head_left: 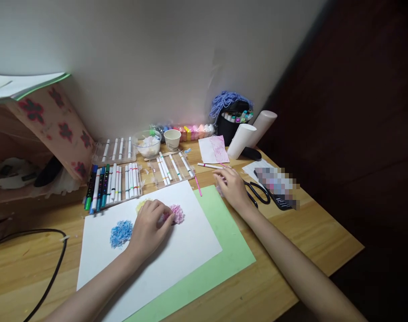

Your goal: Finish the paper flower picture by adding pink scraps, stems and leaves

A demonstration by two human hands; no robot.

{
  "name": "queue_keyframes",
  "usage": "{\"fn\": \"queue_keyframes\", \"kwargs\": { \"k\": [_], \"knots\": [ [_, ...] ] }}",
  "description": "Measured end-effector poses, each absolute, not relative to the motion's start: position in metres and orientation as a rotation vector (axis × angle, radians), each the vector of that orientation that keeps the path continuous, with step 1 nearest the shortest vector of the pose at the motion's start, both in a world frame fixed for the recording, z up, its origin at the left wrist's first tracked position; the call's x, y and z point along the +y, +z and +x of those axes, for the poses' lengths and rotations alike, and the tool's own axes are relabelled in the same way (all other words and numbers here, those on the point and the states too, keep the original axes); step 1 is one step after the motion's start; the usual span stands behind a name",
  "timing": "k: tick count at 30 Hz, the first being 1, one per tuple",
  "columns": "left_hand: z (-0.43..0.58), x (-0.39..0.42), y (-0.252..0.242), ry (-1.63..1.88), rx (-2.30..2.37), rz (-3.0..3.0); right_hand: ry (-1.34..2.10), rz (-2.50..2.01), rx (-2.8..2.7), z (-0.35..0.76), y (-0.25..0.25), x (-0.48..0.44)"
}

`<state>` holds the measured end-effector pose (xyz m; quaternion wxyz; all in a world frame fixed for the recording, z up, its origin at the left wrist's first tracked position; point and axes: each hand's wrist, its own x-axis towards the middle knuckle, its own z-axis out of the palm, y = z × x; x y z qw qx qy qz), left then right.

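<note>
My left hand [150, 226] rests on a white sheet of paper [177, 259], its fingers curled and pressing on a pink crumpled tuft [177, 213]. A blue tuft [121, 233] lies to its left and a yellow one [142, 205] peeks out above it. My right hand [231, 185] lies palm down at the far edge of a green sheet [224, 241], fingers bent over something small and pale that I cannot make out. A pink strip [197, 185] lies just left of that hand, and black scissors [259, 193] lie just right of it.
Rows of markers [113, 182] in clear trays [172, 168] line the back of the wooden desk [311, 232]. Behind stand a bowl [146, 143], a paper cup [172, 138], clay pots [190, 132], a black marker case [231, 123], two white rolls [242, 139] and a pink drawing [214, 149]. A black cable [53, 264] runs at left.
</note>
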<state>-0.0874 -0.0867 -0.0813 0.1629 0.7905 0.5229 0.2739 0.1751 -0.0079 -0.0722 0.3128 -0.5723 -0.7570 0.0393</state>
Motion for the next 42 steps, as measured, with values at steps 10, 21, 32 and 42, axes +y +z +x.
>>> {"fn": "queue_keyframes", "kwargs": {
  "k": [10, 21, 32, 42],
  "knots": [
    [-0.089, -0.087, -0.080, 0.874, 1.491, 2.174, 0.196, -2.200, -2.070, 0.214, -0.048, 0.058],
    [-0.089, -0.088, -0.079, 0.894, 1.496, 2.132, 0.325, -2.482, -2.109, 0.211, -0.042, -0.011],
    [-0.089, -0.089, -0.079, 0.923, 1.510, 2.148, 0.235, -2.514, -2.017, 0.200, -0.052, 0.001],
    [-0.087, -0.088, -0.083, 0.926, 1.557, 2.135, -0.090, -2.402, -1.902, 0.205, -0.034, -0.011]
  ]
}}
